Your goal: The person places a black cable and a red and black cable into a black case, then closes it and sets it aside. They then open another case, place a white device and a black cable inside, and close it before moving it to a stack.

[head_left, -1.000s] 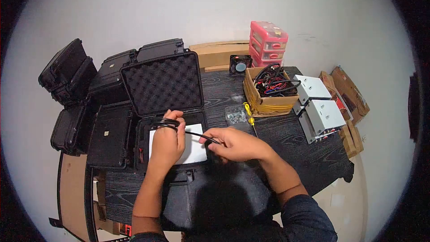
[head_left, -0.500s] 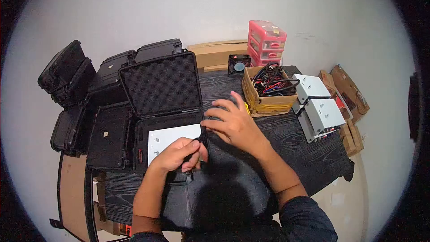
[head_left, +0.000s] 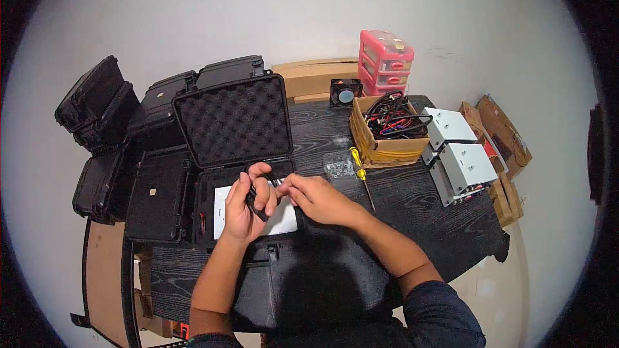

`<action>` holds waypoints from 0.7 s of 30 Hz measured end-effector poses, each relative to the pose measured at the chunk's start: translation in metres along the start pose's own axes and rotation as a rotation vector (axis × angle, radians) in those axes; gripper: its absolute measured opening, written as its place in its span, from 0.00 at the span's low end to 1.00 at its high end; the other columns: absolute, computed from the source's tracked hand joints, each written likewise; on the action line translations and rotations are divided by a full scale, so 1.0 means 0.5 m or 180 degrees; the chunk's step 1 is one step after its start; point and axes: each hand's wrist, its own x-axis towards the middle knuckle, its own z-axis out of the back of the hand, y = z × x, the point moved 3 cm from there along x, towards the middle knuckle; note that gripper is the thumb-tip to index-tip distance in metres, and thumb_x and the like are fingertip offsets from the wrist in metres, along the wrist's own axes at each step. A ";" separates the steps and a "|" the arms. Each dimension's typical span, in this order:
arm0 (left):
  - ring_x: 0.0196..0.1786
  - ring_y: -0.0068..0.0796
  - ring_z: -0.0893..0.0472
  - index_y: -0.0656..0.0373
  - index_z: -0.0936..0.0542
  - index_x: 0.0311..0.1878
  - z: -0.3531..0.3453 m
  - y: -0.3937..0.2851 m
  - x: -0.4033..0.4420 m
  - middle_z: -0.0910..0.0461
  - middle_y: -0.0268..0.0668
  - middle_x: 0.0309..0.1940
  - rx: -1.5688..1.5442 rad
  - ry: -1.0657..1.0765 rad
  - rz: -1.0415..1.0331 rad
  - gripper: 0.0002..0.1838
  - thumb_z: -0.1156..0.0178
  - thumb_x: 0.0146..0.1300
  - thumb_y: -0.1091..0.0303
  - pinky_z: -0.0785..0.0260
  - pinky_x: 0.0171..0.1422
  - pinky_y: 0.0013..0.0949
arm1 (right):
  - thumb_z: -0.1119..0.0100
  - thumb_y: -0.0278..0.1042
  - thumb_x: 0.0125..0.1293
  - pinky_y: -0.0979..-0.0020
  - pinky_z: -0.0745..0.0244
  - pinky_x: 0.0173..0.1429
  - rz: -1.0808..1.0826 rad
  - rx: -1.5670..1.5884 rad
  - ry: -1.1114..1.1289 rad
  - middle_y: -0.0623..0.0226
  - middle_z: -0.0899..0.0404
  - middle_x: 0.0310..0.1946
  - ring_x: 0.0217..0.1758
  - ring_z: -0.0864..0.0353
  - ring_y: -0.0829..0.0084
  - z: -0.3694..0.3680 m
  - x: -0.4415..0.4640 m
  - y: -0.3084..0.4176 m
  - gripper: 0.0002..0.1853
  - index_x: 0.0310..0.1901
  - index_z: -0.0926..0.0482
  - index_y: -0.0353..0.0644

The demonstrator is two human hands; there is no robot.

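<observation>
A bundled black cable [head_left: 259, 201] is wrapped in the curled fingers of my left hand [head_left: 241, 209], raised over the open case. Close beside it, my right hand [head_left: 314, 198] pinches the cable with thumb and finger; its fingertips are partly hidden. Beneath both hands a white panel [head_left: 282, 222] lies in the black hard case [head_left: 205, 238]. The case's lid [head_left: 232, 122], lined with egg-crate foam, stands up behind my hands. Something small and red shows at the panel's left side.
Right of the case lie a clear tray of small metal parts [head_left: 340, 165] and a yellow-handled screwdriver [head_left: 368, 188]. Behind them is a cardboard box of wires [head_left: 390, 145], near a pink drawer unit [head_left: 385, 58]. White metal boxes [head_left: 469, 165] stand right; black cases [head_left: 158, 196] fill the left.
Both hands have moved up and left over the white panel. My right hand's spread fingers have closed in on the cable. The screwdriver and parts tray have come into view.
</observation>
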 end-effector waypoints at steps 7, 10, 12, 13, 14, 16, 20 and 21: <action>0.36 0.30 0.18 0.65 0.32 0.67 -0.005 0.006 0.002 0.30 0.29 0.24 0.1357 -0.0399 -0.0680 0.29 0.59 0.85 0.46 0.38 0.79 0.50 | 0.47 0.37 0.77 0.45 0.19 0.46 0.0314 -0.0833 -0.0028 0.50 0.15 0.39 0.43 0.14 0.44 -0.010 -0.018 0.028 0.11 0.50 0.22 0.39; 0.43 0.30 0.16 0.67 0.32 0.66 -0.005 0.010 0.000 0.24 0.30 0.28 0.1845 -0.0313 -0.0858 0.27 0.55 0.85 0.49 0.37 0.78 0.47 | 0.45 0.38 0.76 0.47 0.18 0.45 0.0399 -0.1121 0.0128 0.52 0.14 0.41 0.43 0.13 0.46 -0.009 -0.026 0.045 0.11 0.50 0.21 0.40; 0.49 0.28 0.17 0.70 0.31 0.65 -0.010 0.007 -0.002 0.20 0.32 0.33 0.2400 -0.0157 -0.0874 0.23 0.52 0.85 0.56 0.30 0.70 0.39 | 0.43 0.37 0.75 0.49 0.18 0.46 0.0366 -0.1109 0.0083 0.53 0.15 0.40 0.43 0.14 0.46 -0.004 -0.031 0.054 0.11 0.49 0.20 0.39; 0.50 0.28 0.18 0.70 0.30 0.64 -0.015 0.007 -0.003 0.20 0.33 0.34 0.2516 -0.0188 -0.0701 0.22 0.52 0.85 0.57 0.29 0.68 0.38 | 0.40 0.37 0.74 0.50 0.18 0.46 0.0338 -0.1098 0.0047 0.54 0.16 0.39 0.42 0.14 0.47 -0.001 -0.032 0.058 0.11 0.48 0.19 0.38; 0.51 0.28 0.18 0.71 0.30 0.64 -0.018 0.009 -0.004 0.20 0.33 0.35 0.2629 -0.0221 -0.0529 0.21 0.52 0.85 0.58 0.28 0.66 0.36 | 0.40 0.37 0.74 0.50 0.18 0.46 0.0340 -0.1099 0.0048 0.54 0.16 0.39 0.42 0.14 0.47 0.003 -0.033 0.065 0.11 0.48 0.19 0.38; 0.54 0.29 0.18 0.70 0.29 0.64 -0.007 0.012 -0.003 0.19 0.34 0.37 0.2544 -0.0228 -0.0468 0.20 0.51 0.85 0.60 0.28 0.66 0.36 | 0.40 0.37 0.74 0.50 0.18 0.47 0.0543 -0.1131 -0.0048 0.55 0.16 0.40 0.42 0.14 0.48 0.015 -0.036 0.079 0.10 0.48 0.19 0.39; 0.57 0.30 0.17 0.69 0.28 0.65 -0.003 0.006 0.006 0.14 0.40 0.48 0.2527 -0.0445 -0.0383 0.22 0.53 0.85 0.58 0.28 0.67 0.35 | 0.39 0.37 0.73 0.51 0.18 0.47 0.0481 -0.1167 0.0161 0.55 0.16 0.39 0.42 0.14 0.49 0.017 -0.036 0.075 0.09 0.47 0.18 0.41; 0.58 0.31 0.17 0.68 0.28 0.65 -0.005 0.003 0.007 0.13 0.42 0.53 0.2500 -0.0488 -0.0349 0.22 0.53 0.86 0.57 0.28 0.66 0.34 | 0.39 0.36 0.73 0.51 0.18 0.47 0.0516 -0.1144 0.0207 0.56 0.16 0.38 0.42 0.14 0.48 0.015 -0.037 0.074 0.09 0.47 0.18 0.41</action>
